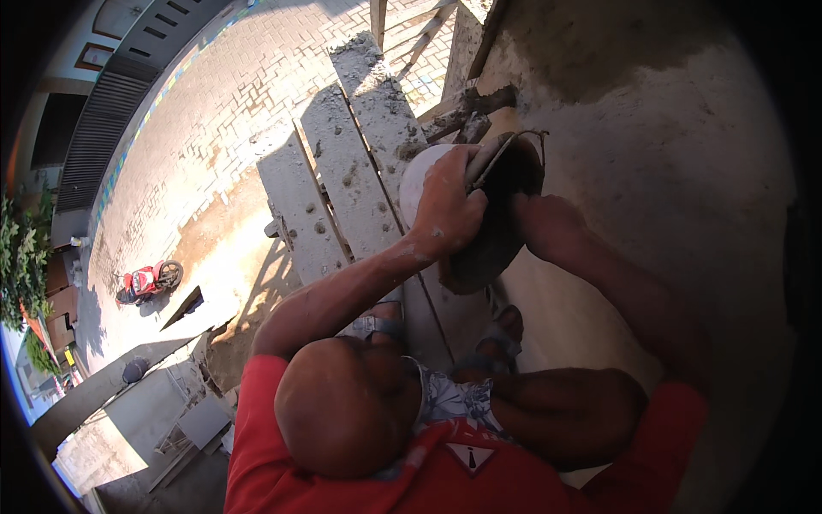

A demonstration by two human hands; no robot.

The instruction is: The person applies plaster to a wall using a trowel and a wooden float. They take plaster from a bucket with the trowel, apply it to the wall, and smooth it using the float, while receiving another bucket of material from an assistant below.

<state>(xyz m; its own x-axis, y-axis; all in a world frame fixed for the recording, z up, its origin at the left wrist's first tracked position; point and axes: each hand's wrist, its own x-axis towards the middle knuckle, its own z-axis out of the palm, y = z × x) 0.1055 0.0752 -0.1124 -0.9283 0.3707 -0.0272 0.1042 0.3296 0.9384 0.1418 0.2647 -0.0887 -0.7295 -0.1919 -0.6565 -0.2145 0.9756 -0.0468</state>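
Observation:
A pale bucket [417, 179] with a dark, dirty inside is tilted in front of me, its mouth turned to the right. My left hand [452, 201] is closed on its rim, thumb bent over the edge. At the shadowed mouth is my right hand [548, 225], its fingers curled. Whatever those fingers hold, if anything, is hidden in the dark. A thin wire handle [543, 141] sticks out from the far end of the rim. Pale smears mark my left wrist.
I squat on rough wooden planks [338, 163] spotted with dried mortar, with gaps between them. Wooden posts [465, 51] rise at the far end. A grey plastered wall [651, 171] stands close on the right. Down to the left lie a paved yard [214, 111] and a red motorbike [147, 281].

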